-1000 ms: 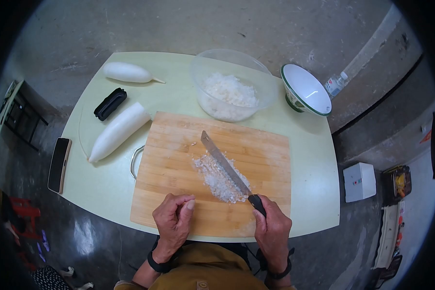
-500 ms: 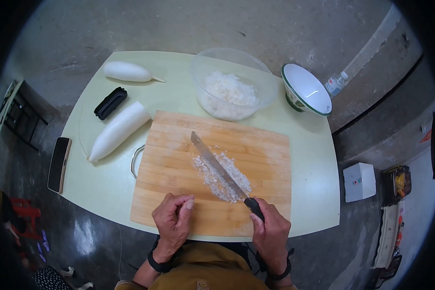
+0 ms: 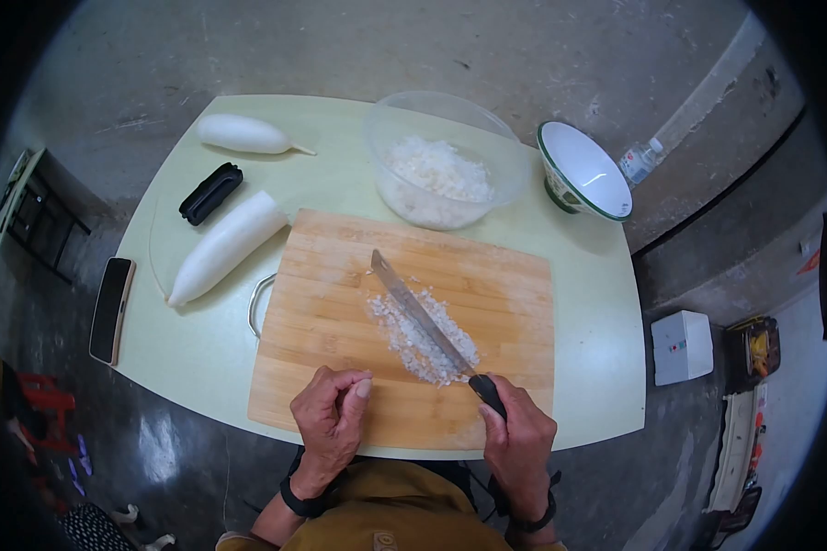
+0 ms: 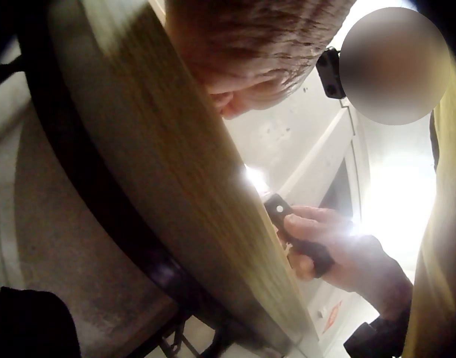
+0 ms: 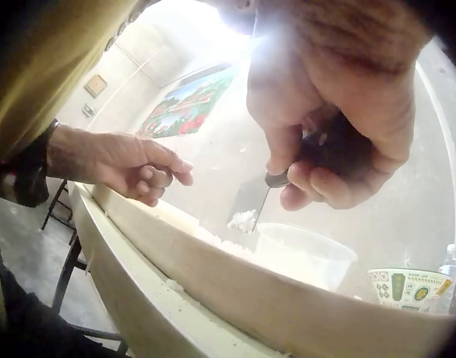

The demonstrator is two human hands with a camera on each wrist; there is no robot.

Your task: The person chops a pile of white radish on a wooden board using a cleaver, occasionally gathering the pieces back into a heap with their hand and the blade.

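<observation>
My right hand (image 3: 521, 432) grips the black handle of a kitchen knife (image 3: 423, 317). Its blade slants up and left across a heap of finely chopped white bits (image 3: 450, 323) on the wooden cutting board (image 3: 340, 275). White bits cling to the blade (image 5: 249, 205) in the right wrist view. My left hand (image 3: 329, 418) is at the board's front edge, left of the heap, with loosely curled fingers and nothing in them. The left wrist view shows the right hand (image 4: 340, 250) around the handle, while the board's edge hides the chopped bits.
Behind the board stands a clear plastic bowl (image 3: 496, 151) of white shreds. A green-rimmed bowl (image 3: 586, 170) and a bottle (image 3: 640, 161) are at right. Two white radishes (image 3: 228, 248), a black case (image 3: 210, 194) and a phone (image 3: 112, 310) lie left. A metal handle (image 3: 255, 308) pokes out beside the board.
The knife first shifted left over the chopped bits with the right hand, then slightly back right. Its blade still overlaps the heap. The left hand has stayed in place.
</observation>
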